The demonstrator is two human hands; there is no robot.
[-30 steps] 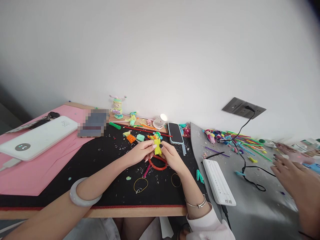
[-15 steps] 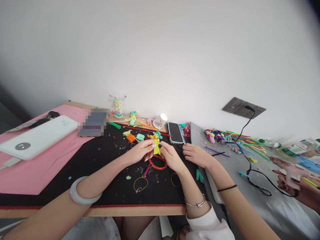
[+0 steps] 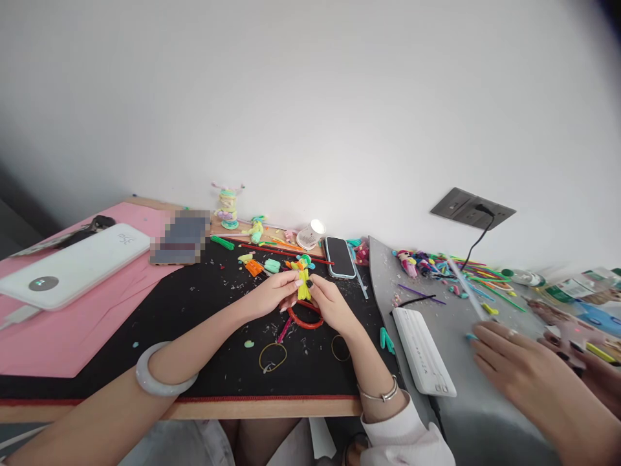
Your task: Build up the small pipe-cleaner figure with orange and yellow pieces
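My left hand (image 3: 277,292) is closed on the left side of a small figure (image 3: 304,288) made of yellow fuzzy pipe cleaner, with a green and orange top. On its other side my right hand (image 3: 330,300), with dark nail polish, pinches the same figure. The figure is upright between my fingertips above the black mat (image 3: 194,336). Just below my hands lies a red ring (image 3: 306,323), its upper part partly hidden. Orange (image 3: 253,267) and mint (image 3: 272,265) fuzzy pieces lie beyond my left hand.
A phone (image 3: 340,257), a white cup (image 3: 310,234) and a finished-looking doll (image 3: 228,208) are at the back. A power bank (image 3: 75,266) lies left on pink paper (image 3: 53,353). Another person's hand (image 3: 509,362) is at right, near a second power bank (image 3: 423,351) and several pipe cleaners (image 3: 485,275).
The other person's hand has left the mat's edge and moved right, with a translucent strip by its fingers, uncovering the second power bank. My hands and the figure have barely moved.
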